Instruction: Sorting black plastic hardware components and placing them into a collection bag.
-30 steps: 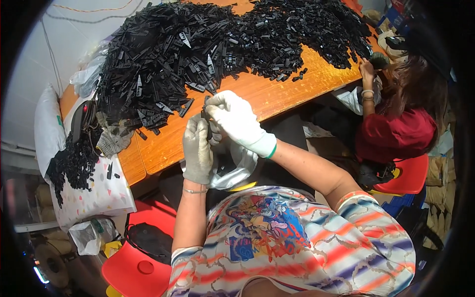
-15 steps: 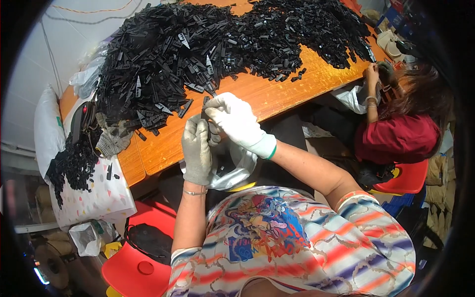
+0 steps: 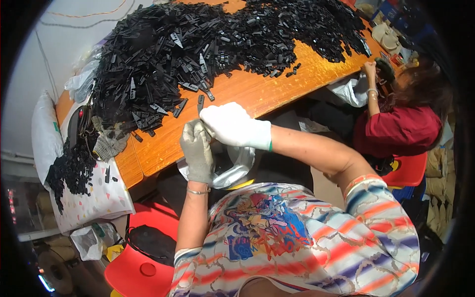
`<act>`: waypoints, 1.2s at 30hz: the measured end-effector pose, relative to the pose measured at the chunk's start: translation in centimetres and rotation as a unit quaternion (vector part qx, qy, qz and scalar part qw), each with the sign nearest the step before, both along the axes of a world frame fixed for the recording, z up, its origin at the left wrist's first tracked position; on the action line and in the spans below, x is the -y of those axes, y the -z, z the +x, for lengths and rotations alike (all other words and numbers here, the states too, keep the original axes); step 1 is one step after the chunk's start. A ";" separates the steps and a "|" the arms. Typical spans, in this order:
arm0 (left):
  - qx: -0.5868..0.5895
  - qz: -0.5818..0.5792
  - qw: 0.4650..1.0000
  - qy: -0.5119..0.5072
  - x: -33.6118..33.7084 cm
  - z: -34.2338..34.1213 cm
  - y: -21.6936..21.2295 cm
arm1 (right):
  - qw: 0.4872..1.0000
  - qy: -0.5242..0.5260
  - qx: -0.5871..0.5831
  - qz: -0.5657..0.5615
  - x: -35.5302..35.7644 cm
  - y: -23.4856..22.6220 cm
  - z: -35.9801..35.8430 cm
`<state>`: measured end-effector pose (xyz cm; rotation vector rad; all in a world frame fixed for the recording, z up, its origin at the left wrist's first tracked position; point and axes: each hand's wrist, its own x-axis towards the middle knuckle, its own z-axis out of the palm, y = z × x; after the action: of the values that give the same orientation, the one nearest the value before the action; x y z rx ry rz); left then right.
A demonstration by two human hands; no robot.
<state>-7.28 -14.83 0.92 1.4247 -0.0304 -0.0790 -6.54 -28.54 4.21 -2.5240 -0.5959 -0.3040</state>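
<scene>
Black plastic clips (image 3: 208,44) heaped on wooden table (image 3: 257,91), most untouched. Gloved left hand (image 3: 197,151) and right hand (image 3: 232,124) pinch one piece together over clear bag (image 3: 235,166).

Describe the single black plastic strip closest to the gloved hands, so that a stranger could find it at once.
Start at the orange wooden table and its big heap of black plastic parts. Follow the heap's near edge toward the white-gloved right hand. The strip lies alone on bare wood just above that hand's fingertips, clear of the heap, pointing toward them.
</scene>
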 end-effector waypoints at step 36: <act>-0.132 0.114 0.980 0.096 -4.3 -4.3 1.8 | 0.941 0.019 -0.288 0.176 2.1 2.7 -1.9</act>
<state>-11.61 -10.57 -0.90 1.6275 0.0620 -0.4435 -8.44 -30.64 1.48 -2.1259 -0.2314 0.2927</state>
